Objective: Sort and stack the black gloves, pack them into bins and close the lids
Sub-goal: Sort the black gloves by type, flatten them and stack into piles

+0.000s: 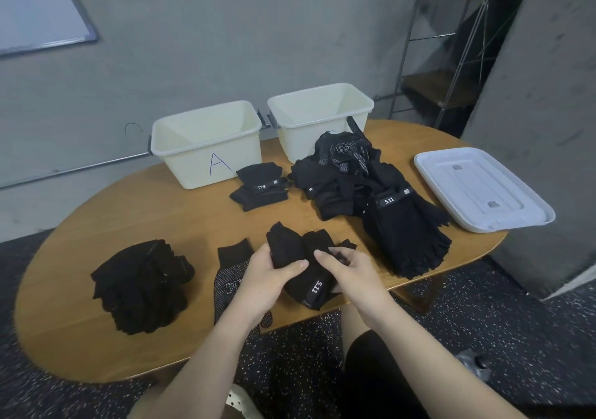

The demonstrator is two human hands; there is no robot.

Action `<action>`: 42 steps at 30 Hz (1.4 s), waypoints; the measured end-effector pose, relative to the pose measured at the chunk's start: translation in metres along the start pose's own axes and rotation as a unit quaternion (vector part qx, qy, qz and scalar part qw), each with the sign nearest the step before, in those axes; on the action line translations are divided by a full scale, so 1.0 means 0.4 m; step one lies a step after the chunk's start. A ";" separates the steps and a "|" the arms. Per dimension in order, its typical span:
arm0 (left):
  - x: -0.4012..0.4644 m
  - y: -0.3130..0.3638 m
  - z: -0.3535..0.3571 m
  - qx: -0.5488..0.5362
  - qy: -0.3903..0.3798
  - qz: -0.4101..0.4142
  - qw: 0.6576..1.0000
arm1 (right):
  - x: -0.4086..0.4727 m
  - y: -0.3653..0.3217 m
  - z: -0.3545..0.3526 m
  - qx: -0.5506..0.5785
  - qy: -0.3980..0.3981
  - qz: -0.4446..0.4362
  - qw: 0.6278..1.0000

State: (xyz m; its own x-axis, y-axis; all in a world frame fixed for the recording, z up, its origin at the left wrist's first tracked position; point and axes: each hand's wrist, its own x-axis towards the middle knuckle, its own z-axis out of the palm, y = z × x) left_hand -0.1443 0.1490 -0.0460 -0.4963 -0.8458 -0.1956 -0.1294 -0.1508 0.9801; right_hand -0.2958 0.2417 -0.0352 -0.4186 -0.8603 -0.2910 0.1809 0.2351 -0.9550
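On the oval wooden table (106, 222) the gloves lie in several groups. Farthest left, near the front edge, sits a tall stack (142, 284) of black gloves, well apart from the bins. Just right of it a dotted glove (230, 284) lies flat with its cuff pointing toward the wall, partly under the person's left forearm. The left hand (269, 278) and the right hand (350, 273) are close together above the table's front edge, both curled round one held glove (301, 265), thumbs on top; a white "5.11" mark shows near its cuff, between the wrists. Behind, at the left rear of the table, stands bin A (206, 143), cream-coloured, open, a blue letter A on its front wall. Just in front of it, to its right, lies a small pile (261, 186) of folded gloves. The second bin (321, 118) stands beside bin A at the rear, also open, and its front wall is partly hidden by a loose heap (342, 180) of gloves topped with a mesh piece. Touching that heap on the right is a fingered stack (408, 236) with a "5.11" band across its top, fingers fanned toward the table edge. At the far right a white lid (480, 188) lies flat, overhanging the table's edge.
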 end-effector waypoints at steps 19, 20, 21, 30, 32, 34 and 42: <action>0.060 0.017 0.014 0.020 0.070 -0.108 0.992 | 0.055 0.078 -0.067 -0.117 0.046 -0.115 0.985; 0.067 0.016 0.021 0.033 0.077 -0.106 0.991 | 0.061 0.079 -0.073 -0.129 0.054 -0.106 0.984; 0.075 0.013 0.027 0.045 0.083 -0.105 0.990 | 0.068 0.079 -0.078 -0.141 0.061 -0.099 0.983; 0.134 -0.012 0.039 0.204 0.120 -0.065 0.969 | 0.117 0.125 -0.109 -0.240 0.108 -0.081 0.961; 0.141 -0.022 0.038 0.245 0.122 -0.050 0.961 | 0.121 0.134 -0.110 -0.255 0.121 -0.082 0.956; 0.144 -0.035 0.036 0.287 0.123 -0.032 0.949 | 0.121 0.136 -0.106 -0.277 0.126 -0.086 0.949; 0.087 -0.054 0.054 0.591 -0.010 0.242 0.769 | 0.108 0.116 -0.115 -0.352 0.109 -0.090 0.925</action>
State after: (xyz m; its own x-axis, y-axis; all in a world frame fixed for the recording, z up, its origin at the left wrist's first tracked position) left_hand -0.1772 0.1339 -0.0746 -0.7436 -0.6464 0.1712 -0.6093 0.7604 0.2246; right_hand -0.3466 0.2361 -0.0947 -0.5687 -0.8206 -0.0554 -0.5021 0.3998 -0.7669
